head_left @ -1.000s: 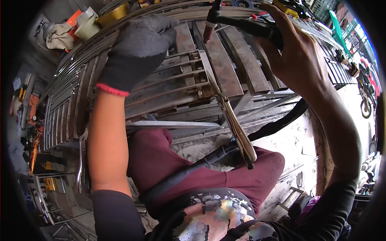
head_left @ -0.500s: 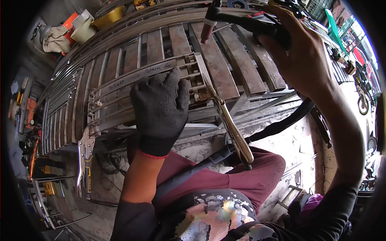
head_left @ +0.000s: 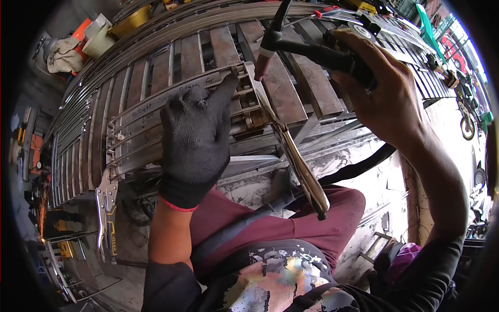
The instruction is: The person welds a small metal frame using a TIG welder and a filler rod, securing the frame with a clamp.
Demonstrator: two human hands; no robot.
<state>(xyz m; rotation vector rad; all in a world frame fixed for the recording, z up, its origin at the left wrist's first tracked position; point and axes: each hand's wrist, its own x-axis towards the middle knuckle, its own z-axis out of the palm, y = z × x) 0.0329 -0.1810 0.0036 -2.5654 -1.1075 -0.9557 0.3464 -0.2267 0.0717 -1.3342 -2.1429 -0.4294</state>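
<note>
My left hand, in a black glove with a red cuff edge, lies over a metal frame of parallel rods, its index finger stretched toward the frame's right end. Handwriting marks a flat strip on that frame. Bare, my right hand is wrapped round the black handle of a welding torch. The torch's nozzle points down just above the frame's upper right corner. Locking pliers clamp the right end, and a second pair clamps the lower left corner.
Below the frame is a slatted metal table. A thick black cable crosses over my lap. Yellow and white containers and a cloth are at the upper left. Orange sparks show at the far left.
The torch nozzle has come down and left, close to the frame's corner. My left hand has shifted left, its index finger now extended. The whole view has shifted slightly.
</note>
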